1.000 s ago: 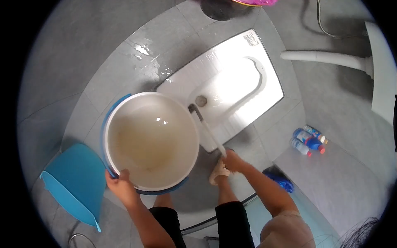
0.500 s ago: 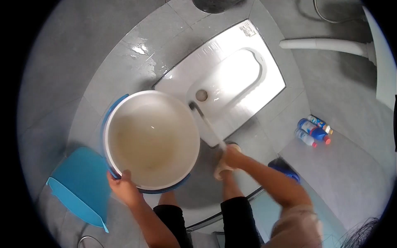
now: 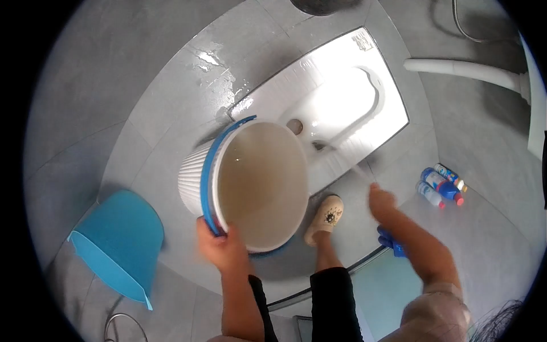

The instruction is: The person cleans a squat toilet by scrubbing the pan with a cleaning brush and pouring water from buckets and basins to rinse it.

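A large white bucket with a blue band along its edge is tilted toward the squat toilet. Murky brownish water lies inside it. My left hand grips the bucket at its near rim, on the blue band. On the other side, my right hand is closed around the pale handle of a long-handled brush, smeared by motion. The brush's dark head is over the toilet, close to the round drain hole.
A turquoise bin lies at the left. Several bottles stand at the right, near a blue object. A white pipe juts from the right wall. Wet floor glistens beside the toilet; a beige clog is on my foot.
The bucket has moved right and tipped further toward the toilet, so its ribbed outer side now shows. My right hand and the brush have shifted right.
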`<state>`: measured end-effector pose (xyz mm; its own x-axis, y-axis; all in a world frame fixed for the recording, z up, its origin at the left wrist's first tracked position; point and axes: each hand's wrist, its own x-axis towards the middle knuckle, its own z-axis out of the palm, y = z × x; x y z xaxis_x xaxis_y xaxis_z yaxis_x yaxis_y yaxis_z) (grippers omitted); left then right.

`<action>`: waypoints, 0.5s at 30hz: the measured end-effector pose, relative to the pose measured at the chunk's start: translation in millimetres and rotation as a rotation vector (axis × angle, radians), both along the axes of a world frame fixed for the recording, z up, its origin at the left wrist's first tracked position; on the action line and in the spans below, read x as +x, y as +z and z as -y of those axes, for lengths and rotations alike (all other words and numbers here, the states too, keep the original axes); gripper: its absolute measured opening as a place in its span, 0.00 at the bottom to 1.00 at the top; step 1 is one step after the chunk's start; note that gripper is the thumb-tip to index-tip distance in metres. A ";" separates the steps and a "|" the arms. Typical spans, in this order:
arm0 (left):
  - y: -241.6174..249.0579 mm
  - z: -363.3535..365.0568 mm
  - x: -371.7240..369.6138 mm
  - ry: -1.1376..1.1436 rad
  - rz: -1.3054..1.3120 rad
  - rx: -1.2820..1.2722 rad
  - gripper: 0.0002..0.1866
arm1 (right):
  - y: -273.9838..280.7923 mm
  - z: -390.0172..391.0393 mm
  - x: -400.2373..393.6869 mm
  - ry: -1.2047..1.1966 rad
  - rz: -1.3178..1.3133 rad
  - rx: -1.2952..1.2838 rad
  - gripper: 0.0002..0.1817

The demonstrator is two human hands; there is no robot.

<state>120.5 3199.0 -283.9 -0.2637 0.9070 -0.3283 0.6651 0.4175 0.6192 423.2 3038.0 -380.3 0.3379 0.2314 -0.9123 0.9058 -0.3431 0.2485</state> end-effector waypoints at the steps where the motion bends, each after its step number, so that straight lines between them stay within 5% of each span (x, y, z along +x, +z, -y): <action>1: 1.7 -0.8 10.2 0.017 -0.016 -0.059 0.09 | -4.2 4.6 0.6 0.002 0.001 0.000 0.08; 6: 3.0 11.6 45.2 -0.087 -0.016 -0.283 0.10 | -15.6 38.6 7.5 -0.203 0.054 0.095 0.17; 8: -1.4 20.8 58.0 -0.096 0.005 -0.296 0.10 | -0.9 38.9 17.0 -0.502 0.099 0.038 0.19; 11: -6.9 19.5 66.8 -0.126 0.021 -0.225 0.11 | 2.0 26.2 -37.7 -0.031 -0.018 -0.046 0.14; 15: -4.7 12.8 65.4 -0.074 0.047 -0.178 0.11 | 6.5 16.3 18.1 -0.113 0.118 0.052 0.16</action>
<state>185.9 3186.1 -288.6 -0.1787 0.8500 -0.4956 0.6701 0.4740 0.5713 441.4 3021.7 -373.8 0.4688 0.2318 -0.8524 0.8263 -0.4561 0.3304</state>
